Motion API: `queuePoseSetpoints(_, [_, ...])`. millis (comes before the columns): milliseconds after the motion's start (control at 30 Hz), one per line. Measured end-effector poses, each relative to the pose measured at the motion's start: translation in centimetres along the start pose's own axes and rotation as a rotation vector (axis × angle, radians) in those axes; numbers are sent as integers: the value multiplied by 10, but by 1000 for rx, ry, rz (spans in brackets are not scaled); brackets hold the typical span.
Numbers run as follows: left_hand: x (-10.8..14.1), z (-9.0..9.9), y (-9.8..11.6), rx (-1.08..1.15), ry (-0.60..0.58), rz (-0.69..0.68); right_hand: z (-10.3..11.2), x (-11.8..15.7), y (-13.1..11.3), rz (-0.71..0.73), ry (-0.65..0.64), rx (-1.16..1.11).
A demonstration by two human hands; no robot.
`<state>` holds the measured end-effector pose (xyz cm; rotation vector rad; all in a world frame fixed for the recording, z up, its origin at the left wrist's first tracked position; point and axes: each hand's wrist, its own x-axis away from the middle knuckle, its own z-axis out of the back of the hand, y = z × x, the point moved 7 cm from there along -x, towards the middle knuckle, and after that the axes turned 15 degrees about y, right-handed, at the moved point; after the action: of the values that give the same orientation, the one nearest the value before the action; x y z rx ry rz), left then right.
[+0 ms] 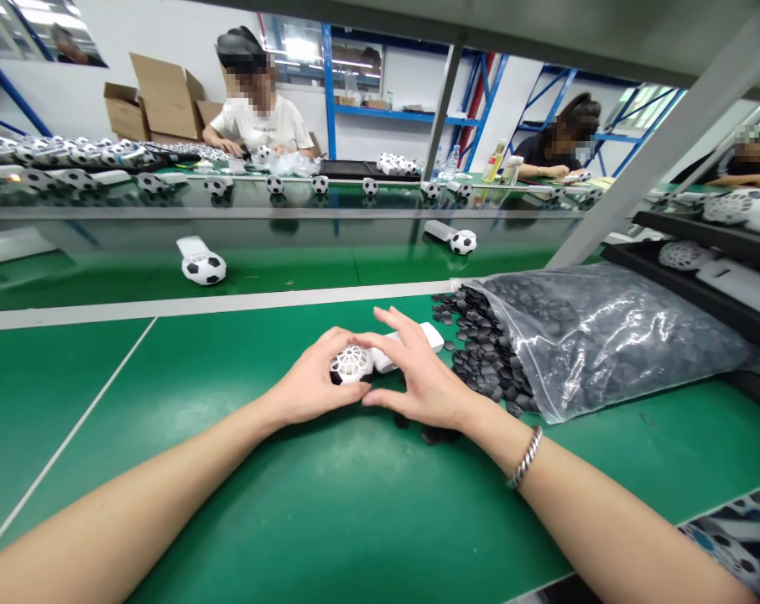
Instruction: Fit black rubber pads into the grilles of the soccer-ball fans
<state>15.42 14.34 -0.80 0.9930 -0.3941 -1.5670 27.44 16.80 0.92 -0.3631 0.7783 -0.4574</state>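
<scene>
Left hand [317, 374] grips the soccer-ball piece [350, 366] over the green bench [279, 520]; right hand [427, 374] curves close, grip unclear. Likely light, stiff plastic, its lattice [355, 356] perhaps fragile: hold the sides.

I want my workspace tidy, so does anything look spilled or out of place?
Black pieces lie loose on the green table at the mouth of the plastic bag, and a few stray ones lie near the right hand. The scatter looks like a spill, though it may be deliberate.
</scene>
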Motion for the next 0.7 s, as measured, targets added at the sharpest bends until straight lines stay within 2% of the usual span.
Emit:
queuePoseSetpoints(100, [0,1,2,12,-4,-2,4,-3,0,-19,44,-67])
queuePoseSetpoints(200, [0,2,3,12,-19,14,3,-5,-4,-26,19,-104])
queuePoseSetpoints(700, [0,3,4,33,-17,16,-3,-3,-1,-57,56,-84])
